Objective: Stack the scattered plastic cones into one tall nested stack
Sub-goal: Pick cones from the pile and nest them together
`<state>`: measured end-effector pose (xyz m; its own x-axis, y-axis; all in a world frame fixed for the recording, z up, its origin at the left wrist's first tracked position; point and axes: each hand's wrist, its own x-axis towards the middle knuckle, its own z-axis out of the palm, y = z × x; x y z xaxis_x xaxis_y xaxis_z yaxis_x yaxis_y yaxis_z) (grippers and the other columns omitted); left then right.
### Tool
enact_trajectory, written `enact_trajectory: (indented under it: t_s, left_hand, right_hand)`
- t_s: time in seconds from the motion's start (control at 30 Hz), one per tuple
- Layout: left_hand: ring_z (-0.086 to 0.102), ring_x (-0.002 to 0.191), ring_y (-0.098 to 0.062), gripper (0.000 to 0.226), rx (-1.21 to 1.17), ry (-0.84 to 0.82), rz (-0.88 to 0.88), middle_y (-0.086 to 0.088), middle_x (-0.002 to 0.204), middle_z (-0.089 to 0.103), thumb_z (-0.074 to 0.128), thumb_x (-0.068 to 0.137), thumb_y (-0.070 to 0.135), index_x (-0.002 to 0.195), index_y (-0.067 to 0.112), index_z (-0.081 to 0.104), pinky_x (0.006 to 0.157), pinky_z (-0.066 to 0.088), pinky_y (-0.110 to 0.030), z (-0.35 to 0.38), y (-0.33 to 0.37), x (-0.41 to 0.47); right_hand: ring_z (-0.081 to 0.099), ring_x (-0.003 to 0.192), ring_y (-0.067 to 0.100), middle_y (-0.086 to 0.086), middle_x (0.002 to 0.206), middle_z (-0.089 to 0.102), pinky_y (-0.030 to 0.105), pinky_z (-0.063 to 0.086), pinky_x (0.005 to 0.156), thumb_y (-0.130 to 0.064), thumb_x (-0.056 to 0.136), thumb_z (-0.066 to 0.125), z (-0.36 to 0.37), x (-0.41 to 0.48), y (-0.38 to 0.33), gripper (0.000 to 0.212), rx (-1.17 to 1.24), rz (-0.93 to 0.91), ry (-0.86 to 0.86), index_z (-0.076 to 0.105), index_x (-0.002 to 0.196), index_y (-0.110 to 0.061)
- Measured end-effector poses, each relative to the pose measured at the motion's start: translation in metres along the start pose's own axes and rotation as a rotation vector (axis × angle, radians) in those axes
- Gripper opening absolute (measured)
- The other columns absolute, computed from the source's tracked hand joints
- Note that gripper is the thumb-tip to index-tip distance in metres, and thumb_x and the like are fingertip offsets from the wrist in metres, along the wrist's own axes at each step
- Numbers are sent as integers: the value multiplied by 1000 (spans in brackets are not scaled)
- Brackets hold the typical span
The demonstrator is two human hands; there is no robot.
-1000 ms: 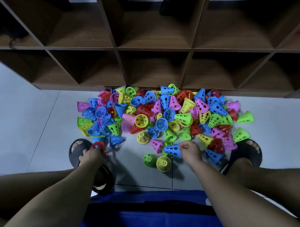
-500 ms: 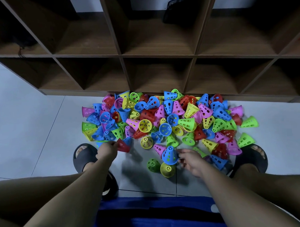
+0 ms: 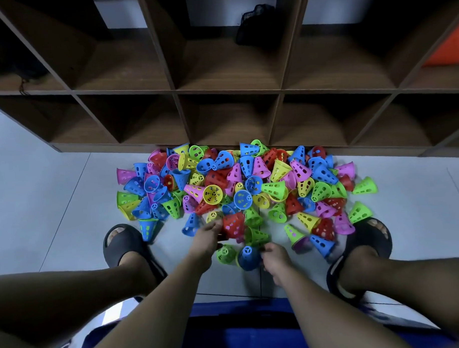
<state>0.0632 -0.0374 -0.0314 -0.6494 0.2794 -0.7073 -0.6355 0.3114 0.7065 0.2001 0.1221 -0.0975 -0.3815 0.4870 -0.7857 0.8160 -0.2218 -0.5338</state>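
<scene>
A heap of small perforated plastic cones (image 3: 239, 184) in blue, pink, yellow, green and red lies on the tiled floor before a shelf. My left hand (image 3: 206, 239) holds a red cone (image 3: 232, 224) at the heap's near edge. My right hand (image 3: 274, 258) grips a blue cone (image 3: 248, 256) that sits over a yellow one, its narrow end up. A green cone (image 3: 226, 253) stands just left of the blue one, between my hands.
A dark wooden cubby shelf (image 3: 228, 90) stands right behind the heap. My feet in black slippers (image 3: 124, 242) (image 3: 366, 236) flank the heap. A blue surface (image 3: 239, 329) is under me at the bottom edge. Grey floor tiles (image 3: 42, 206) spread to both sides.
My left hand has carried the red cone from the left side to the middle. My right hand has set the blue cone over the yellow one close to me.
</scene>
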Motion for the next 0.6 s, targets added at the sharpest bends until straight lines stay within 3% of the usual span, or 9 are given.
enact_trajectory:
  t_s: [0.1,0.2,0.33,0.43,0.53,0.6]
  left_hand:
    - [67,86,-24,26,22,-56,-37,-8,98,74,54,111,32,121,15,71,81,48,-37,16,-17,-14]
    - [64,85,-22,25,99,-72,-36,-7,98,72,54,110,30,115,15,73,75,47,-33,26,-31,-23]
    - [57,73,-16,29,263,-47,20,-5,84,66,51,112,25,109,6,73,56,44,-19,28,-39,-27]
    - [62,78,-19,26,301,17,28,-6,86,70,51,112,21,105,9,74,62,47,-25,22,-44,-21]
    - [63,81,-24,22,334,25,7,-9,85,71,59,108,21,96,10,74,65,47,-28,16,-52,-15]
    - [63,79,-23,16,361,18,-8,-7,83,72,65,103,20,95,10,75,65,47,-28,14,-56,-12]
  right_hand:
    - [72,81,28,3,89,78,43,63,70,-13,85,54,13,42,38,25,30,18,45,75,88,-26]
    - [73,86,32,5,92,78,55,65,77,-12,85,56,11,40,32,22,75,14,49,76,86,-23]
    - [72,91,32,13,102,74,43,66,70,-1,97,51,-6,3,-4,22,141,54,20,70,97,-12]
    - [72,80,26,16,104,73,33,60,63,-1,101,47,-19,0,-9,24,146,43,26,68,101,-14]
    - [71,87,25,4,103,72,40,64,77,-7,101,49,-32,3,-10,26,50,-7,175,67,95,-25]
    - [69,93,27,1,105,70,39,61,78,-8,100,50,-41,8,-9,25,12,-22,258,68,97,-25]
